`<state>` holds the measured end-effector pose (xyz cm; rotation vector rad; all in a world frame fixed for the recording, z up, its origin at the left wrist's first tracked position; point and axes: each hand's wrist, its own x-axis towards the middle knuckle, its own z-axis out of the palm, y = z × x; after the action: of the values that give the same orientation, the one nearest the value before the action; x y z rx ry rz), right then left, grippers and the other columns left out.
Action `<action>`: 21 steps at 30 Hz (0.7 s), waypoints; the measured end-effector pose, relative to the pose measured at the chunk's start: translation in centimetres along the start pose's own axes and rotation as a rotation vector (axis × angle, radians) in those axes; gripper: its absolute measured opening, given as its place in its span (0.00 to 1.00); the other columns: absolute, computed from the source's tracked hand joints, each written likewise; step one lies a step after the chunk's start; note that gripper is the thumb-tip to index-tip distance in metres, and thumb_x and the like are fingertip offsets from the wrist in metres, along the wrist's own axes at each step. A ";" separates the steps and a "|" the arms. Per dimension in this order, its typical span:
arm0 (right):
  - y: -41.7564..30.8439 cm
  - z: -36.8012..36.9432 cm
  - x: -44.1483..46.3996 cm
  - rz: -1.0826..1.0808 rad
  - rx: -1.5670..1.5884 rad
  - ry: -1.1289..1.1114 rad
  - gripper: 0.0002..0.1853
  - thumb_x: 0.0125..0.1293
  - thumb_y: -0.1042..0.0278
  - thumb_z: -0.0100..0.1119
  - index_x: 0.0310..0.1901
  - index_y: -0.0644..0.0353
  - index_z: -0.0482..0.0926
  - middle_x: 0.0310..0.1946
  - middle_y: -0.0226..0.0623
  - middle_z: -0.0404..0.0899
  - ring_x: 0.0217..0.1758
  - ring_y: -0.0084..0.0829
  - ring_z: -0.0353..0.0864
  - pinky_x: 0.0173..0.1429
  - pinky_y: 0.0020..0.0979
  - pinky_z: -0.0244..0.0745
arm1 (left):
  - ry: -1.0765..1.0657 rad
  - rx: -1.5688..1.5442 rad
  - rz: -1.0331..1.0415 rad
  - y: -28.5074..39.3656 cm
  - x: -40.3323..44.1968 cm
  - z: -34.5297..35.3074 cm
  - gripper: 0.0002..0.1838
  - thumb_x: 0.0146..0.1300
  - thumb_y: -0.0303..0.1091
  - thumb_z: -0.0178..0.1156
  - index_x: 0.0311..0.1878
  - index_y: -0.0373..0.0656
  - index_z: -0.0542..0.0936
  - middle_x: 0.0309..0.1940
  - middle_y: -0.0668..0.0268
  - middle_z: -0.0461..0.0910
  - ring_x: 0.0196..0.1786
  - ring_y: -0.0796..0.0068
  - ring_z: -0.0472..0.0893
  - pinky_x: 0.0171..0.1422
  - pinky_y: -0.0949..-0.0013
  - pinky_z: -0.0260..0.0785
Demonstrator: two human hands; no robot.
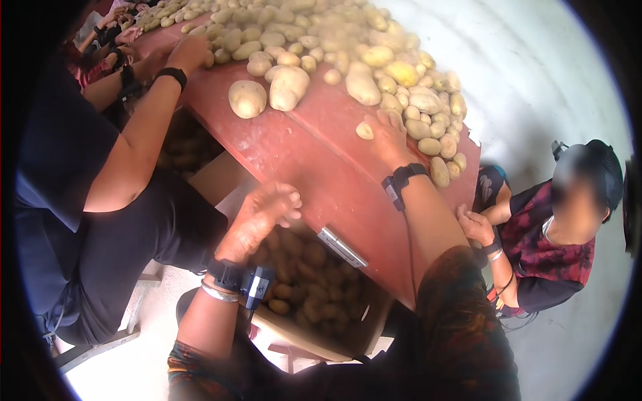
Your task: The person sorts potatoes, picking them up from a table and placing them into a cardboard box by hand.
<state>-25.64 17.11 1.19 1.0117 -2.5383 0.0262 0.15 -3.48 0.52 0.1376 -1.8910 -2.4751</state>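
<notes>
Closest in, holds the left hand (pixel 267 208) above a box (pixel 301 339) of potatoes (pixel 314 301), fingers half curled, gap narrow! Carries on that wrist a dark device (pixel 256 287), its pale marks too small to read. Reaches over the red table (pixel 328 160), past a metal plate (pixel 342 247) on the near edge, with the right hand (pixel 390 142), fingers spread beside a small potato (pixel 364 130), roundish, long axis hard to judge; cannot tell whether gripping or merely touching. Farther on, near the left edge, a rounded potato (pixel 247 99), then a longer potato (pixel 289 88), long axis running near to far. Beyond, a co-worker's hand (pixel 190 53) by the heap (pixel 287 27).
</notes>
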 end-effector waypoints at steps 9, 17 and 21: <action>2.7 0.0 2.7 0.382 0.227 -0.042 0.28 0.42 0.49 0.68 0.47 0.53 0.78 0.56 0.46 0.67 0.59 0.47 0.65 0.57 0.42 0.66 | 0.032 0.081 -0.061 0.7 0.2 0.2 0.14 0.64 0.39 0.56 0.44 0.37 0.74 0.37 0.64 0.78 0.39 0.76 0.78 0.41 0.75 0.68; 4.2 -0.2 3.6 0.561 0.812 -0.162 0.22 0.44 0.54 0.66 0.37 0.63 0.81 0.33 0.34 0.78 0.39 0.28 0.74 0.42 0.32 0.68 | 0.044 0.049 -0.022 0.9 -0.4 0.2 0.13 0.64 0.38 0.54 0.44 0.37 0.74 0.38 0.65 0.77 0.39 0.78 0.77 0.42 0.75 0.66; 1.8 -2.0 2.8 0.794 0.898 -0.145 0.23 0.45 0.54 0.66 0.39 0.63 0.81 0.33 0.33 0.78 0.39 0.29 0.74 0.43 0.33 0.69 | 0.024 0.024 0.008 0.6 -0.4 -0.1 0.13 0.64 0.38 0.54 0.44 0.37 0.74 0.38 0.65 0.77 0.39 0.77 0.77 0.42 0.75 0.67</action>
<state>-27.98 16.94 4.36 0.1467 -2.9046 1.4390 0.53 -3.69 1.11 0.1591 -1.9089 -2.4357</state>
